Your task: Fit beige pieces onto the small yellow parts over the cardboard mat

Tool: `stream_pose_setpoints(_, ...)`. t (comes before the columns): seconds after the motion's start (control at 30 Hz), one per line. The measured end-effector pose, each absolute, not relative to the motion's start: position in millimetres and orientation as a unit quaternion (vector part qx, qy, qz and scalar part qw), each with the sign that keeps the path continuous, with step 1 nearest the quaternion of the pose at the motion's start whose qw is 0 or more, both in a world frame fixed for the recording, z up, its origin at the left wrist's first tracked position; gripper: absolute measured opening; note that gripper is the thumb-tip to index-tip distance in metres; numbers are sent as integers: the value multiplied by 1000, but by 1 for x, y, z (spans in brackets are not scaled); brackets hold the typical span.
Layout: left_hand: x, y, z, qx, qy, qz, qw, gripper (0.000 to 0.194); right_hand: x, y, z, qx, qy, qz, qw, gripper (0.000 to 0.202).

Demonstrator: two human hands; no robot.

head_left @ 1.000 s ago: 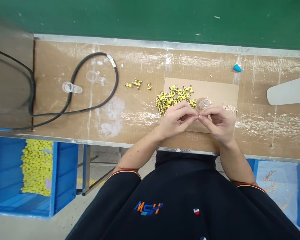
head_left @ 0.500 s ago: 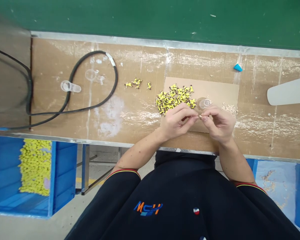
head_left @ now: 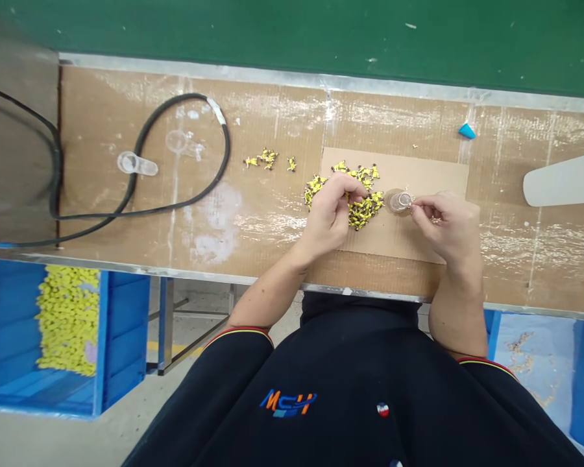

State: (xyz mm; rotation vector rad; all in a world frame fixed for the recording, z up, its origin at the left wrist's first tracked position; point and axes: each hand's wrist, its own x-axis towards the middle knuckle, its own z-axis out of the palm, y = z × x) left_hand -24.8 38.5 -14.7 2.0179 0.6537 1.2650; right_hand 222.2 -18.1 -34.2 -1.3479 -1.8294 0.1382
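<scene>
Curled over the pile of small yellow-and-black figures (head_left: 365, 211) is my left hand (head_left: 327, 214). Its thumb and fingertips look apart, with yellow pieces showing between them; no held piece can be made out. My right hand (head_left: 450, 224) is closed in a pinch at the right rim of a small clear cup (head_left: 397, 201). Whatever sits between those fingertips is too small to name. The cup stands just right of the pile, on a flat cardboard sheet (head_left: 418, 172). Small pale pieces (head_left: 436, 219) lie partly hidden under my right hand.
Several loose yellow figures (head_left: 267, 157) lie left of the pile. Further left, a black cable (head_left: 226, 149) loops near a clear plastic piece (head_left: 143, 166). A blue cap-like piece (head_left: 466, 131) and a white object (head_left: 564, 180) are right. A blue crate (head_left: 126, 344) stands below, left.
My hands have moved apart from their meeting point before the cup. The left went up and left onto the yellow pile; the right shifted right, to the cup's rim.
</scene>
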Motion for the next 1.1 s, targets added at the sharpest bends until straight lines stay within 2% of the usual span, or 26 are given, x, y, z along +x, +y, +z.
stream_pose_setpoints(0.1, -23, 37, -15, 781, 257, 481, 304, 37, 222, -18, -36, -542, -732, 52, 410, 8)
stream_pose_setpoints(0.3, -23, 33, -19, 732, 262, 491, 392, 30, 220, -19, -36, -544, -736, 47, 401, 9)
stream_pose_setpoints(0.57, -21, 27, -15, 715, 270, 470, 441, 31, 220, -18, -34, -530, -745, 51, 403, 8)
stream_pose_setpoints(0.73, -20, 26, -12, 674, 245, 476, 509, 31, 218, -21, -25, -506, -712, 106, 475, 8)
stream_pose_setpoints(1.03, -15, 23, -9, 580, 228, 431, 653, 8, 201, -26, -17, -429, -660, 214, 578, 23)
stream_pose_setpoints(1.1, -14, 22, -9, 564, 241, 419, 669, 15, 196, -27, -17, -413, -662, 229, 582, 25)
